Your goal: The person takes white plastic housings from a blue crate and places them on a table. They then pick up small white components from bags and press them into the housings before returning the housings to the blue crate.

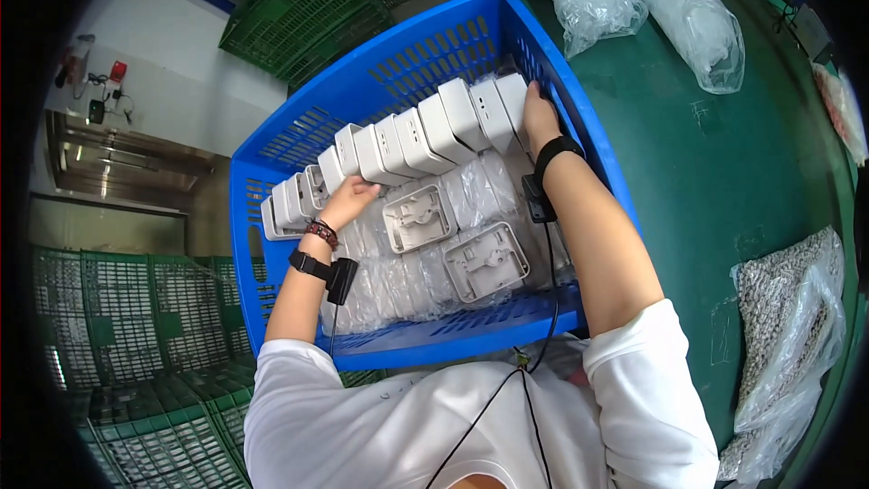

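Note:
A long row of white plastic housings [414, 140] stands on edge inside a blue slatted crate [362, 353]. My left hand [351, 201] touches the lower front of the row near its middle, fingers loosely bent and not wrapped round a housing. At the row's right end, my right hand [541, 118] grips the last housing by its side; some of its fingers are hidden. In front of the row, two open white housings, one [418, 219] beside the left hand and another [486, 262] nearer me, lie hollow side up on clear-bagged pieces [389, 290].
The crate's right wall borders a green table [670, 181]. On it lie clear plastic bags [701, 36] at the far side and a bag of small greyish pieces [783, 335] at right. Green crates [136, 317] stand at left, with more [290, 14] behind. Black cables [549, 308] hang from my wrists.

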Available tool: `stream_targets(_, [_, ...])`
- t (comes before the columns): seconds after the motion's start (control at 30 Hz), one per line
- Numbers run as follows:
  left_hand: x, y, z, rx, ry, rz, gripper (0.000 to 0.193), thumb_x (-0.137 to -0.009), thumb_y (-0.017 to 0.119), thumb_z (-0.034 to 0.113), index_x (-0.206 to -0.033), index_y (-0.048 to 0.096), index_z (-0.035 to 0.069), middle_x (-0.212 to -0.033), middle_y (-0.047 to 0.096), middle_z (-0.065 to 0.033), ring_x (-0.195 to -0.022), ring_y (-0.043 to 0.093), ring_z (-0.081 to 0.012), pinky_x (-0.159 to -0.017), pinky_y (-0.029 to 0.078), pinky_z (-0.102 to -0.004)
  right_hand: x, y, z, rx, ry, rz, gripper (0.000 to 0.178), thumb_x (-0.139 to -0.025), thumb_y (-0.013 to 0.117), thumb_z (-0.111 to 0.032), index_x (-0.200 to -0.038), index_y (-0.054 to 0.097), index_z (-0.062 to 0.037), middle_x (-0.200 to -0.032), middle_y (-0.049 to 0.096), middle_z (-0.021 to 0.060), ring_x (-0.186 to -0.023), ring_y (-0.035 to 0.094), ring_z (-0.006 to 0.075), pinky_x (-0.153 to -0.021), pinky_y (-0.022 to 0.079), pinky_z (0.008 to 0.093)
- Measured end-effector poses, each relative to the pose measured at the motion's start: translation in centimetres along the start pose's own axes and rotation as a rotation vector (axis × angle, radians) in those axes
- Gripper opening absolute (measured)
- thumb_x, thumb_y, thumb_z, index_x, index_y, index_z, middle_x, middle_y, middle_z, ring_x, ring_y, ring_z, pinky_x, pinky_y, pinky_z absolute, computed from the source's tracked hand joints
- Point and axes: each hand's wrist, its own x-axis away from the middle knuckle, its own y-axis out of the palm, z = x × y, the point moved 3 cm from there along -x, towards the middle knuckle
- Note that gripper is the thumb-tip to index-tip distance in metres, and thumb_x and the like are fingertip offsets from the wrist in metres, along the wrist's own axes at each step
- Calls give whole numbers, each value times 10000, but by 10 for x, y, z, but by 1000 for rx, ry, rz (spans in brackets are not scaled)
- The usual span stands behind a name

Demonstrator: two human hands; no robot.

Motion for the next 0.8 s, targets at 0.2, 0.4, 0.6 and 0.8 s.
stream_targets(0.2, [-4, 26, -1, 715, 107, 108, 509, -864, 598, 373, -1251, 421, 94, -1195, 500, -25, -1131, 435, -150, -950, 317, -304, 13, 0, -5, -85, -119, -25, 633, -911, 316, -488, -1216, 501, 34, -1279, 448, 263, -1220, 395, 385, -1024, 289, 393])
stream_targets(0.4, [-40, 17, -4, 735, -29, 99, 578, -864, 568, 451, -1295, 381, 115, -1238, 483, -38, -1151, 425, -177, -966, 296, -329, 16, -2, -11, -124, -275, -111, 615, -930, 301, -476, -1324, 394, -13, -1383, 348, 221, -1298, 313, 326, -1069, 220, 358])
stream_targets(0.6, [-52, 24, -4, 873, 188, 40, 617, -863, 547, 482, -1336, 348, 140, -1236, 488, -42, -1112, 454, -179, -926, 340, -351, 30, -6, -16, -138, -188, -130, 626, -936, 291, -477, -1343, 359, -5, -1410, 316, 200, -1312, 293, 314, -1075, 210, 348])
stream_targets(0.8, [-26, 18, -20, 579, 85, -165, 666, -851, 550, 507, -1344, 353, 104, -1293, 462, -51, -1145, 451, -188, -902, 365, -332, 53, -9, 12, -44, 39, 118, 651, -933, 291, -499, -1313, 391, 20, -1370, 383, 196, -1286, 334, 319, -1062, 239, 352])
